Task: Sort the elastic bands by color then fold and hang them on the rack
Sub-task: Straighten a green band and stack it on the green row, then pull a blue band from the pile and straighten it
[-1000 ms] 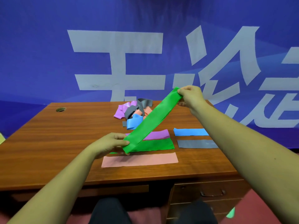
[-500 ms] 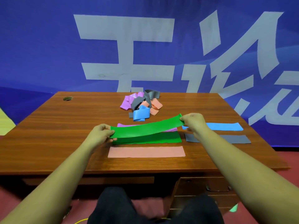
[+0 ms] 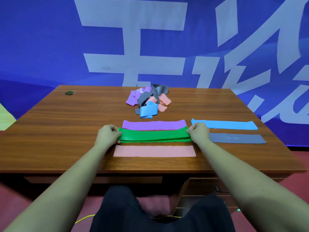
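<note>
A blue banner (image 3: 50,39) with large pale characters fills the upper half of the frame, and below it a brown wooden desk (image 3: 58,131) spans the middle. 2 bare forearms reach up from the bottom corners to the desk's centre. Under the desk at lower right are dark drawers (image 3: 200,186).

At centre frame 3 flat strips lie in parallel rows. The pink band (image 3: 154,151) is lowest, the green band (image 3: 153,136) sits just above it, and the purple band (image 3: 153,125) is uppermost, its lower edge tucked against the green. The green band lies stretched level on the desk, with further green edges showing in layers along its lower side. The left hand (image 3: 108,136) pinches its left end, fingers curled round the edge. The right hand (image 3: 199,133) pinches the right end the same way.

At right of centre the blue band (image 3: 224,125) lies flat above the grey band (image 3: 237,138), the 2 apart. Above the rows, a tangled pile (image 3: 148,102) of purple, grey, pink and blue bands sits near the desk's upper edge. A round cable hole (image 3: 70,92) marks the desk's upper left, and a thin yellow cord (image 3: 83,219) shows on the red floor at the bottom
</note>
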`<state>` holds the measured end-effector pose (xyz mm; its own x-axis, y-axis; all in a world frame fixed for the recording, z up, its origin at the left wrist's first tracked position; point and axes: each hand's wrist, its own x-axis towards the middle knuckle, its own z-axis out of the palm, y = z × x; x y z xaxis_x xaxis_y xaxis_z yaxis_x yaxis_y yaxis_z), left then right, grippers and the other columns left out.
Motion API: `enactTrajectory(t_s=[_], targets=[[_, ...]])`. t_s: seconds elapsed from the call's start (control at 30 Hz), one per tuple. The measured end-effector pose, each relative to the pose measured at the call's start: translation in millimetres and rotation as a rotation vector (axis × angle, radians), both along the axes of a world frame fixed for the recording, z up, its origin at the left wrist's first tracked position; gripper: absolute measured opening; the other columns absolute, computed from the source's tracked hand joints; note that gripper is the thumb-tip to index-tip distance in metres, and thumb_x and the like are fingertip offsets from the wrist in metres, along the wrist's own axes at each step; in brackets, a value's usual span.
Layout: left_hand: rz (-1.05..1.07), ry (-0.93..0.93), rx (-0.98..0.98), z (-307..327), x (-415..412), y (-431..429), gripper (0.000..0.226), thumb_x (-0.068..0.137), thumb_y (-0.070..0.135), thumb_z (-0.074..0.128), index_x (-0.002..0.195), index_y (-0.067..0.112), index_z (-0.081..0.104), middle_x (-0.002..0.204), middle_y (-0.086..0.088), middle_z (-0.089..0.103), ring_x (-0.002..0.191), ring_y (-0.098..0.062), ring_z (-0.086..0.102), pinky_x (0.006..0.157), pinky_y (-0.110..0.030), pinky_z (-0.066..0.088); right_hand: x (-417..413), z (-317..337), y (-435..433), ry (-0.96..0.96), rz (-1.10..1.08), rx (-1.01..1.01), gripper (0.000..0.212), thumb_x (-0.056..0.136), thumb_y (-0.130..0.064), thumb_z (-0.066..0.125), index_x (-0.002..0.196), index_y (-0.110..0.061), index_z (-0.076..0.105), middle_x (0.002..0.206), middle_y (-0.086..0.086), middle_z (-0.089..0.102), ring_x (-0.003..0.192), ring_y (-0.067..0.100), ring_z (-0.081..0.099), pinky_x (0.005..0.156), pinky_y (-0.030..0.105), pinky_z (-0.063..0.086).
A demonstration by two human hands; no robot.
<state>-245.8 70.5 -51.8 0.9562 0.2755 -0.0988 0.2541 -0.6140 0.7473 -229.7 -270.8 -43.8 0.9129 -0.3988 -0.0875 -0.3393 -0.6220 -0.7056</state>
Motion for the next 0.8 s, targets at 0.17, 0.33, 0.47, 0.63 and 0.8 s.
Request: enactTrajectory(t_s=[0.17,0.33,0.47,0.63,0.8], targets=[[-0.019,-0.021,0.149,-12.5,-0.6,5.4,0.015,0.085,0.021,0.072,0.095,0.013,0.065,0.087,-0.001,0.068,0.088,-0.020,0.066,0.070,-0.028,0.047,-0.6,-18.8,5.2,0.000,0.055,-0.220,0.007,0.090,-0.018,0.066,0.086,-0.014,0.064,0.100,0.008,0.071,0.104,0.024,0.065,0.071,0.033,0.059],[-0.064,-0.069,0.236,-16.2,-2.6,0.3,0.015,0.084,0.021,0.064,0.092,0.020,0.051,0.093,-0.002,0.059,0.087,-0.026,0.059,0.070,-0.034,0.045,-8.4,-21.0,6.3,-0.147,0.090,-0.378,0.019,0.089,-0.020,0.069,0.106,-0.014,0.062,0.105,0.005,0.066,0.107,0.025,0.057,0.085,0.036,0.054],[-0.068,-0.083,0.322,-1.9,11.8,-3.7,0.016,0.086,0.036,0.054,0.086,0.022,0.047,0.093,0.000,0.048,0.083,-0.024,0.053,0.066,-0.035,0.040,9.6,-8.8,8.9,-0.288,0.154,-0.402,0.020,0.091,-0.027,0.061,0.104,-0.012,0.065,0.105,0.007,0.065,0.102,0.026,0.055,0.086,0.040,0.051],[-0.179,-0.179,0.233,15.8,58.5,-20.6,0.007,0.082,0.020,0.059,0.085,0.016,0.056,0.094,-0.005,0.056,0.089,-0.026,0.055,0.076,-0.033,0.042,51.2,13.2,44.0,-0.281,0.276,-0.323,0.030,0.091,-0.028,0.059,0.111,-0.006,0.063,0.112,0.012,0.064,0.106,0.031,0.058,0.089,0.042,0.049],[-0.316,-0.171,0.257,9.7,98.8,-49.7,0.023,0.086,0.020,0.058,0.106,0.010,0.059,0.109,-0.012,0.055,0.102,-0.029,0.054,0.086,-0.036,0.043,90.6,11.6,76.3,-0.182,0.389,-0.287,0.034,0.089,-0.024,0.061,0.118,-0.006,0.059,0.116,0.013,0.061,0.105,0.030,0.057,0.082,0.036,0.046]])
